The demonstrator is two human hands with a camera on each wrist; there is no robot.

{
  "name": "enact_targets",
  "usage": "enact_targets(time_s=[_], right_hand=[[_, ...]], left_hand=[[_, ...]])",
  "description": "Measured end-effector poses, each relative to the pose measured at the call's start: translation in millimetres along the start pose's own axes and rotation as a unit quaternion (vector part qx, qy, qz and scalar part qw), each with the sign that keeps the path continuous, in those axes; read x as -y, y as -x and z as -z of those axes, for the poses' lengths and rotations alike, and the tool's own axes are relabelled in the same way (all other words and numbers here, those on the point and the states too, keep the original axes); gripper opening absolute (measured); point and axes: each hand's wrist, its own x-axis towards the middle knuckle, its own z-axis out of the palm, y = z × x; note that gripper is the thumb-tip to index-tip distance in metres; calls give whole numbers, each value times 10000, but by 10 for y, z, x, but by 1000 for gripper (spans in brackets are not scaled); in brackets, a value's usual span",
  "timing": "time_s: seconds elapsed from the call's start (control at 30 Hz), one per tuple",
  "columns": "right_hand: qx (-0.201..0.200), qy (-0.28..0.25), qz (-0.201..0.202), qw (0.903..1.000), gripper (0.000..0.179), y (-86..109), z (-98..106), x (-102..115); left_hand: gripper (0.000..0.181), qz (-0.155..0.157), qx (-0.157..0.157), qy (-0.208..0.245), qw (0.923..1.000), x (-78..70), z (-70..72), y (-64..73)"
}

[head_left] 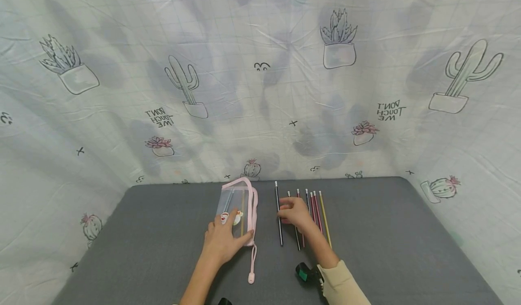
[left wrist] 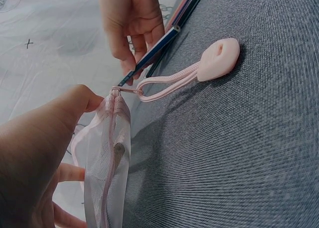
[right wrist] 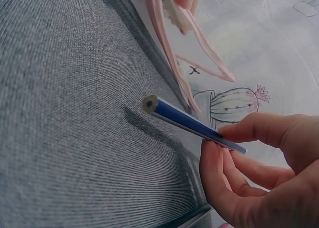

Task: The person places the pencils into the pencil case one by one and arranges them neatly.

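Note:
A clear pencil case point(head_left: 250, 214) with pink edging lies on the grey table, a blue and a yellow pencil showing through it. My left hand point(head_left: 223, 241) rests on its near part with fingers spread, the thumb beside the zip at the near right corner. A pink cord with a pull tab point(left wrist: 219, 59) hangs off that zip end onto the table. To the right of the case, my right hand point(head_left: 299, 214) pinches a dark blue pencil point(right wrist: 182, 119) between thumb and fingertips. The pencil's unsharpened end points toward the camera in the right wrist view.
Just right of the held pencil, several more pencils lie roughly side by side, among them a yellow pencil point(head_left: 324, 216) at the far right. Behind the table hangs a white curtain point(head_left: 285, 92) printed with cacti. A black wrist device point(head_left: 303, 272) sits at my right wrist.

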Motion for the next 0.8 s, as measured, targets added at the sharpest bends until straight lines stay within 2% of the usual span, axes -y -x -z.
enact_targets(time_s=[0.4,0.8], right_hand=[[103,-220,-37,9997,43,-12,-28,5],[126,-147,325,9993,46,-13,-121,1]], left_hand=[[87,16,27,-26,10000,-3,11,1],[87,75,115,19,9999,-7,12,0]])
